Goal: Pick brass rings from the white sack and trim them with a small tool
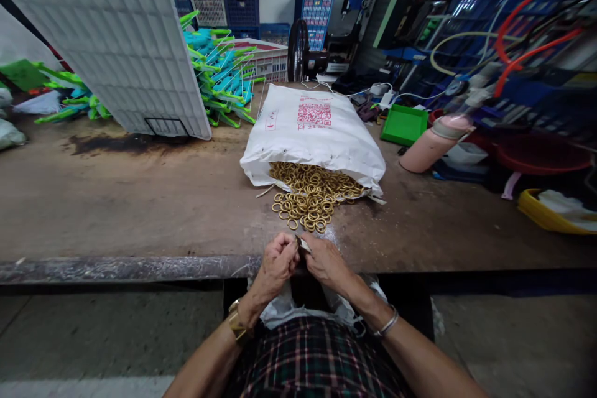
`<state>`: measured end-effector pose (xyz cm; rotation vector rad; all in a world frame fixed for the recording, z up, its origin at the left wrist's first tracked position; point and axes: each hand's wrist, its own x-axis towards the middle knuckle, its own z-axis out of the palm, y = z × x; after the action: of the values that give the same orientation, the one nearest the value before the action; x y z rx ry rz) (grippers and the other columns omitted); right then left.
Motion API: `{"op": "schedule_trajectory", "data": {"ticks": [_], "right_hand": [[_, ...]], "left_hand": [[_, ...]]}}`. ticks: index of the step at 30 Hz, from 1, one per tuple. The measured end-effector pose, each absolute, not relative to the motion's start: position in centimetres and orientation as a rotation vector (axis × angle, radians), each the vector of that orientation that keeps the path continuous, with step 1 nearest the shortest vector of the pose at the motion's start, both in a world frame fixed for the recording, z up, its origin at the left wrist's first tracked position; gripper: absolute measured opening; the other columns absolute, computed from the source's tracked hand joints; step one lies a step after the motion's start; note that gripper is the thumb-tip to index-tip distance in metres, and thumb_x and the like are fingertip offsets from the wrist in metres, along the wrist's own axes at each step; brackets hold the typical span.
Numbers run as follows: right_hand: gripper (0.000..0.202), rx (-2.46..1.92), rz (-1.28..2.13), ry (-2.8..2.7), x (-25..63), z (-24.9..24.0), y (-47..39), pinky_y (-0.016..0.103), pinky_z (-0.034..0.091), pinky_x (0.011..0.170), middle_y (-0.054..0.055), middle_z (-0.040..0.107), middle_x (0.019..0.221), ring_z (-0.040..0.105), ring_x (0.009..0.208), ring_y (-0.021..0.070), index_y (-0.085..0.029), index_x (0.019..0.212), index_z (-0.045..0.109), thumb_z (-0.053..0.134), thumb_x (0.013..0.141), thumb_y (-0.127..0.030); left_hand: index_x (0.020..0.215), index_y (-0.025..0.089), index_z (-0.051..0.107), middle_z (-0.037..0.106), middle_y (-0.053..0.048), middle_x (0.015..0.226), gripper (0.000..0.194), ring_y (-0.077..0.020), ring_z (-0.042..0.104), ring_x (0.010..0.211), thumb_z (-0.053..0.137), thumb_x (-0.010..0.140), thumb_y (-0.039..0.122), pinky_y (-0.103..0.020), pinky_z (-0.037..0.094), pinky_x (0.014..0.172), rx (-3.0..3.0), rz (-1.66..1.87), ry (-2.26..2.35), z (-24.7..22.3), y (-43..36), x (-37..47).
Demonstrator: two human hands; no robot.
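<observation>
My left hand (278, 259) is closed in a pinch just past the table's front edge; what sits between its fingertips is too small and hidden to name. Against those fingertips, my right hand (328, 263) grips a small flat pale piece with a dark end (304, 245), perhaps a small tool. Just beyond both hands lies a loose heap of brass-coloured metal rings (308, 205). They spill from the open mouth of a white woven sack (284, 118) with red print, which lies on its side.
A white ribbed panel (135, 43) stands on the table (140, 199) at left, with green and blue plastic hangers (224, 74) behind it. To the right are a green tray (405, 124), a pink bottle (424, 150) and a yellow basin (550, 214). A black fan (298, 50) stands behind.
</observation>
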<state>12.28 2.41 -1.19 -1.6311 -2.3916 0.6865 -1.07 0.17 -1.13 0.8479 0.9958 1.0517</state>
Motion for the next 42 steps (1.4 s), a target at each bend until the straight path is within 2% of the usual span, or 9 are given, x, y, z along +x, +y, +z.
{"op": "schedule_trajectory", "data": {"ticks": [3, 8, 13, 18, 23, 28, 36, 42], "right_hand": [[0.019, -1.689, 0.637, -2.403, 12.1, -0.9, 2.9, 0.024, 0.021, 0.052, 0.003, 0.058, 0.066, 0.045, 0.055, 0.0117, -0.017, 0.084, 0.054, 0.040, 0.072, -0.011], [0.017, -1.846, 0.610, -2.301, 11.6, -0.6, 3.8, 0.024, 0.019, 0.050, 0.003, 0.058, 0.064, 0.042, 0.052, 0.0112, -0.018, 0.080, 0.054, 0.038, 0.079, -0.016], [0.017, -1.871, 0.444, -2.227, 10.9, -1.0, 4.1, 0.024, 0.023, 0.053, 0.004, 0.062, 0.071, 0.052, 0.060, 0.0130, -0.018, 0.091, 0.053, 0.039, 0.082, -0.019], [0.019, -1.998, 0.320, -2.270, 9.4, -0.1, 4.5, 0.025, 0.027, 0.054, 0.008, 0.066, 0.079, 0.060, 0.067, 0.0175, -0.018, 0.098, 0.051, 0.042, 0.085, -0.030], [0.021, -2.084, 0.251, -2.257, 8.6, 0.1, 4.9, 0.026, 0.031, 0.055, 0.010, 0.067, 0.081, 0.063, 0.071, 0.0216, -0.017, 0.099, 0.049, 0.043, 0.085, -0.031], [0.024, -2.065, 0.246, -2.233, 8.7, -0.5, 5.2, 0.026, 0.034, 0.058, 0.010, 0.067, 0.081, 0.063, 0.075, 0.0219, -0.017, 0.102, 0.048, 0.042, 0.086, -0.033], [0.020, -2.034, 0.325, -2.249, 9.0, -0.3, 5.4, 0.025, 0.032, 0.059, 0.008, 0.066, 0.085, 0.062, 0.076, 0.0194, -0.018, 0.101, 0.049, 0.041, 0.086, -0.030], [0.018, -1.997, 0.354, -2.294, 9.4, -0.1, 4.8, 0.025, 0.029, 0.058, 0.006, 0.066, 0.083, 0.061, 0.075, 0.0175, -0.020, 0.098, 0.050, 0.044, 0.081, -0.021]], "left_hand": [[0.069, 0.018, 0.040, 0.039, 0.009, 0.049, 0.037, -0.0021, 0.028, 0.035, 0.057, 0.072, 0.051, -0.015, 0.021, 0.035, 0.803, 1.048, 0.951, -0.7, -0.5, -1.3], [0.072, 0.018, 0.043, 0.043, 0.007, 0.052, 0.034, -0.0017, 0.029, 0.035, 0.061, 0.071, 0.046, -0.014, 0.019, 0.034, 0.698, 1.014, 0.780, 1.0, -1.6, -1.6], [0.073, 0.017, 0.043, 0.051, 0.003, 0.066, 0.033, -0.0030, 0.038, 0.042, 0.064, 0.070, 0.042, -0.013, 0.022, 0.034, 0.452, 1.046, 0.721, 1.0, -1.3, -2.1], [0.076, 0.014, 0.048, 0.057, -0.001, 0.075, 0.028, -0.0048, 0.046, 0.049, 0.065, 0.069, 0.036, -0.014, 0.027, 0.036, 0.376, 1.090, 0.755, 0.1, -1.1, -2.7], [0.076, 0.016, 0.048, 0.058, -0.001, 0.072, 0.022, -0.0065, 0.048, 0.049, 0.061, 0.072, 0.033, -0.015, 0.029, 0.037, 0.359, 1.129, 0.722, -0.2, -1.1, -3.3], [0.090, 0.017, 0.052, 0.057, 0.000, 0.069, 0.026, -0.0078, 0.051, 0.052, 0.064, 0.068, 0.026, -0.015, 0.032, 0.039, 0.301, 1.099, 0.694, -0.4, -1.0, -3.8], [0.071, 0.013, 0.054, 0.058, -0.003, 0.074, 0.019, -0.0111, 0.057, 0.064, 0.068, 0.065, 0.025, -0.016, 0.036, 0.040, 0.307, 1.133, 0.728, -0.5, -0.7, -3.7], [0.067, 0.013, 0.052, 0.055, 0.000, 0.067, 0.025, -0.0097, 0.055, 0.059, 0.071, 0.063, 0.028, -0.015, 0.035, 0.039, 0.324, 1.155, 0.776, -0.7, -0.5, -3.5]]}}
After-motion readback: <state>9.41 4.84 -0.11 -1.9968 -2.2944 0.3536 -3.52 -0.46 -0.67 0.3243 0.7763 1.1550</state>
